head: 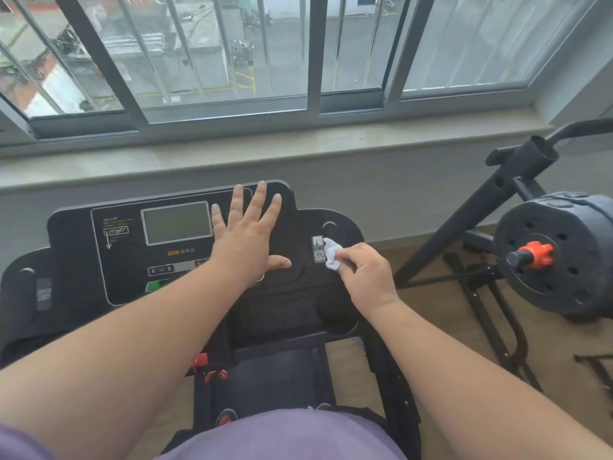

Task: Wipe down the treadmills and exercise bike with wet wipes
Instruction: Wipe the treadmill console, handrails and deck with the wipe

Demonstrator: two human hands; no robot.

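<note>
A black treadmill console (pixel 76 247) with a grey screen (pixel 176 222) fills the middle of the view, under a window. My left hand (pixel 247 234) lies flat on the console just right of the screen, fingers spread, holding nothing. My right hand (pixel 366 277) is closed around a small crumpled white wet wipe (pixel 331 255) and presses it against the console's right side, next to a small QR-code sticker (pixel 319 252) and below a round recess (pixel 330 227). The treadmill belt (pixel 275 376) runs down between my arms.
A black weight-plate bar with a red collar (pixel 535 254) rests on a black metal stand (pixel 477 210) at the right, over a wooden floor. A grey window sill (pixel 298 151) runs behind the console. My purple shirt (pixel 282 436) fills the bottom edge.
</note>
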